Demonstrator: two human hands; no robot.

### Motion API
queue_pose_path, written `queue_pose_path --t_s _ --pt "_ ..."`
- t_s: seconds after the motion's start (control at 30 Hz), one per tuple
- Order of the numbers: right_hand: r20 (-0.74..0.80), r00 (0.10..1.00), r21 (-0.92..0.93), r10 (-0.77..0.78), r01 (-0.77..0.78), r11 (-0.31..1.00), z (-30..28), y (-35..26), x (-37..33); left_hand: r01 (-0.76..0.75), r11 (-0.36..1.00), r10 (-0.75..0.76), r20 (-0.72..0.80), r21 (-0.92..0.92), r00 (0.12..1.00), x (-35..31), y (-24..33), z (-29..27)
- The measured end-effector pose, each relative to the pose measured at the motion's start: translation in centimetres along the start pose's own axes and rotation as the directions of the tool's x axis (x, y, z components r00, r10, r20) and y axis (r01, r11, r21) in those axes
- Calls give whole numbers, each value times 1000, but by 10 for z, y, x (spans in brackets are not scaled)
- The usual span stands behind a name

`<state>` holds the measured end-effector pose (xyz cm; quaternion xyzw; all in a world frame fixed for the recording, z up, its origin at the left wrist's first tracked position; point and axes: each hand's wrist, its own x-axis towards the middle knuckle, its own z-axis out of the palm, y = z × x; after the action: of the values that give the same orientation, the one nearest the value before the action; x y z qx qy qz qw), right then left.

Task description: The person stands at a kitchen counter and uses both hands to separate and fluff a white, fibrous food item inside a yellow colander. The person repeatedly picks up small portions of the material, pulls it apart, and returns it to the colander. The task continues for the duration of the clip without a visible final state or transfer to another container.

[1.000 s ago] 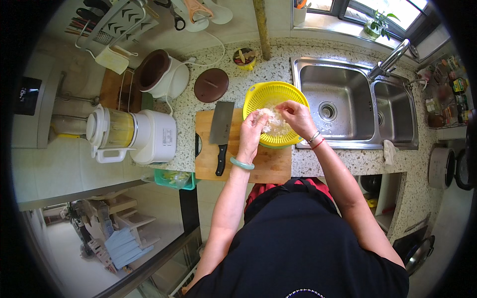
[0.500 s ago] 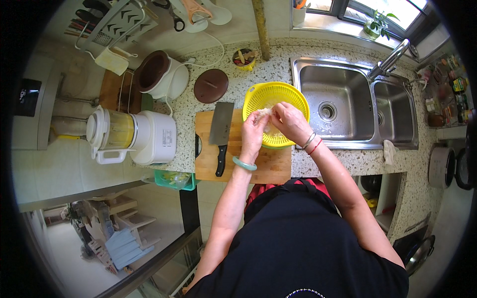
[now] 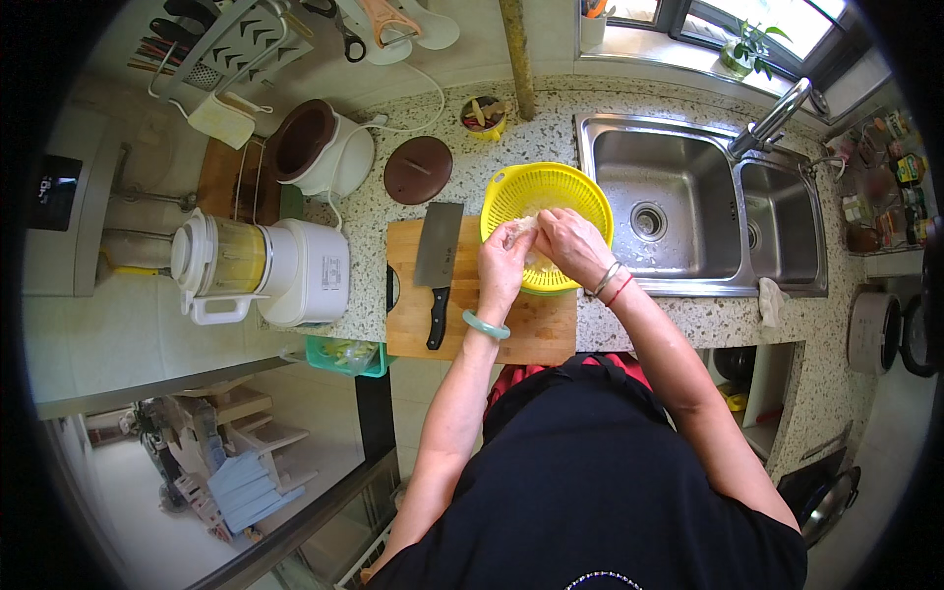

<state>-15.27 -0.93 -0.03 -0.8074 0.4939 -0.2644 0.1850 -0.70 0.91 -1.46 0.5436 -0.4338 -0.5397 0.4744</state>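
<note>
A yellow colander (image 3: 526,187) stands half on the wooden cutting board (image 3: 521,332), half toward the sink. Both my hands meet over its near side. My left hand (image 3: 504,264), with a green bangle on the wrist, and my right hand (image 3: 568,246), with thin bracelets, pinch a small pale piece of food (image 3: 523,225) between them. More pale food lies in the colander, mostly hidden by my hands. A cleaver (image 3: 437,267) with a black handle lies flat on the board's left part, apart from my hands.
A double steel sink (image 3: 688,202) with a tap lies to the right. At left stand a white blender-like appliance (image 3: 261,270), a brown-lined cooker pot (image 3: 320,147) and its round brown lid (image 3: 417,169). A green tub (image 3: 344,356) hangs at the counter edge.
My hands have kept working the pale food over the colander, shifting slightly; the piece now sits between the fingertips of both hands. Nothing else has moved.
</note>
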Motion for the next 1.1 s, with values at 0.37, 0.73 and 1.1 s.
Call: queue_pose_path --t_s 0.37,0.73,1.1 --pt "-228 973 56 -40 54 997 3 17 -2 65 994 -65 13 -85 998 0 3 -4" --pt "-140 988 -98 -65 52 994 -7 -1 3 -127 948 148 -50 291 988 0 7 5" --pt "2 999 -188 -42 41 981 1 2 2 -102 929 100 24 355 995 -3 14 3"
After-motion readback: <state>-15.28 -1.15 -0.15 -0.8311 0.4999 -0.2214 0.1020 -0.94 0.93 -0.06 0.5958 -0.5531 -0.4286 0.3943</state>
